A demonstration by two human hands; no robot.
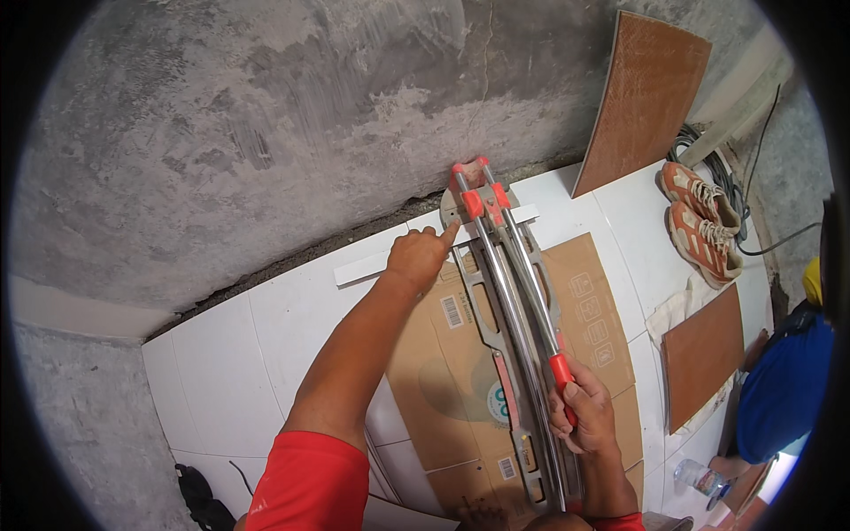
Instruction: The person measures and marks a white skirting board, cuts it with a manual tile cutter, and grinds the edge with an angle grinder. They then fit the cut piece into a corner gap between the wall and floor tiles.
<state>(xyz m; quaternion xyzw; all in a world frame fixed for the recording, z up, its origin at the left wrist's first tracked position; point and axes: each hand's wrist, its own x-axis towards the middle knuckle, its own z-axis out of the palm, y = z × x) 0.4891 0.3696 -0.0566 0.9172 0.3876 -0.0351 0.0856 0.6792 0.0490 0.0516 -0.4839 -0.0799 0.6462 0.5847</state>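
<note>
Wall (pixel 266 133): grey and stained, across the upper frame; outer reaches lost in the black lens rim.
Floor (pixel 217 380): white tile, from left to lower right; seams faint in places.
Cardboard (pixel 443 416): flat on the floor, lower centre; middle covered, bottom end hard to trace.
Cutter (pixel 515 327): lengthwise over the cardboard, from centre to lower edge, head toward the wall; near end partly hidden at the bottom.
Co-worker (pixel 784 389): in blue, far right; mostly cut off by the rim.
Upright board (pixel 642 97): brown, leaning on the wall, upper right.
Lower board (pixel 704 358): brown, lower right, over a pale cloth (pixel 668 310) largely hidden beneath.
Strip (pixel 361 268): white, narrow, crosswise at the cutter's head, just above centre; partly hidden by hand and rails.
Shoes (pixel 704 243): orange and white, right, in front of a partly covered dark cable (pixel 730 181).
Left hand (pixel 420 258): centre, over the strip, index finger stretched toward the cutter's head, others bent; cannot tell whether gripping or only pressing.
Right hand (pixel 584 411): below centre, to the right, curled closed round the red handle (pixel 561 372).
Bottle (pixel 699 478): clear, lower right; outline unclear.
</note>
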